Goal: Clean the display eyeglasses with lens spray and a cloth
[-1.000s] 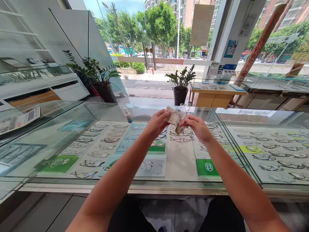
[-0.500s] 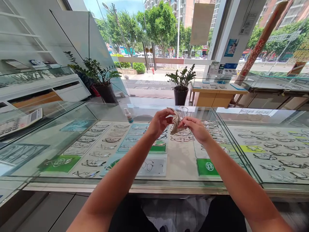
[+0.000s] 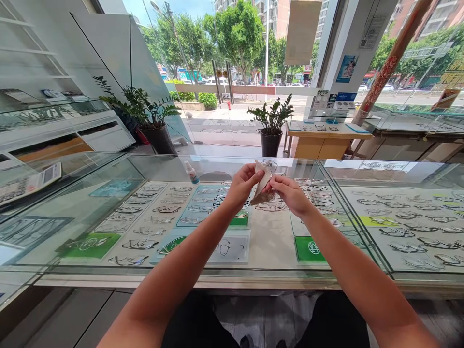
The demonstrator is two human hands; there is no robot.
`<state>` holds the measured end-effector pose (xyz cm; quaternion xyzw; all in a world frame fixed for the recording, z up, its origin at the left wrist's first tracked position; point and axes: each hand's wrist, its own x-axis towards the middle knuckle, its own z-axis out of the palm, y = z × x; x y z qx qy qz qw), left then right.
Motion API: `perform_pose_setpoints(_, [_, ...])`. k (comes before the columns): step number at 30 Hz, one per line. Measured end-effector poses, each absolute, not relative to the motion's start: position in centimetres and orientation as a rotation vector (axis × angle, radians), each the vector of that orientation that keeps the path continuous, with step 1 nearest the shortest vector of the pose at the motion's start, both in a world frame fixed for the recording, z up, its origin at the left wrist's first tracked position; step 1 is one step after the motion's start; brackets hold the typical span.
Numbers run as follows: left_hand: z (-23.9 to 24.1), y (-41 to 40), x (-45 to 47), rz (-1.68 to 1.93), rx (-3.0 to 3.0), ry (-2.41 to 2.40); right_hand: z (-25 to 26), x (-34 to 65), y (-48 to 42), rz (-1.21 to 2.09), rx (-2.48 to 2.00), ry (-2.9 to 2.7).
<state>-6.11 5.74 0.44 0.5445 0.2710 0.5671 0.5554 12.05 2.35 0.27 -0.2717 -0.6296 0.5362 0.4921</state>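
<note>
Above the glass display counter (image 3: 188, 275) both my hands meet on a small beige cleaning cloth (image 3: 261, 183). My left hand (image 3: 242, 186) pinches the cloth from the left. My right hand (image 3: 290, 193) grips it from the right, fingers closed. A pair of thin clear-lensed glasses (image 3: 271, 165) pokes out just above the cloth, mostly wrapped inside it. Which hand holds the frame itself is hidden by the cloth.
Under the glass lie rows of spectacle frames (image 3: 163, 210) on trays with green cards (image 3: 310, 249). A small spray bottle (image 3: 191, 173) stands on the counter at the back left. Two potted plants (image 3: 271, 130) and another display table (image 3: 326, 137) stand beyond, before the shop window.
The cloth has been bunched tighter around the glasses, so less of the lens shows. Both hands have shifted slightly up and closer together.
</note>
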Motion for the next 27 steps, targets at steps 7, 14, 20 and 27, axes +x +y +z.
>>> perform_pose_setpoints(7, [0.3, 5.3, -6.2, 1.284, 1.332, 0.598, 0.4, 11.9, 2.3, 1.367, -0.666, -1.484])
perform_pose_setpoints(14, [0.6, 4.9, -5.9, 1.248, 1.294, 0.547, 0.2, 11.7, 2.4, 1.418, -0.624, -1.428])
perform_pose_setpoints(20, [0.8, 4.5, -5.7, 1.224, 1.24, 0.536, 0.3, 11.7, 2.4, 1.443, -0.635, -1.379])
perform_pose_setpoints(27, [0.8, 4.2, -5.7, 1.204, 1.223, 0.559, 0.1, 11.7, 2.5, 1.497, -0.634, -1.339])
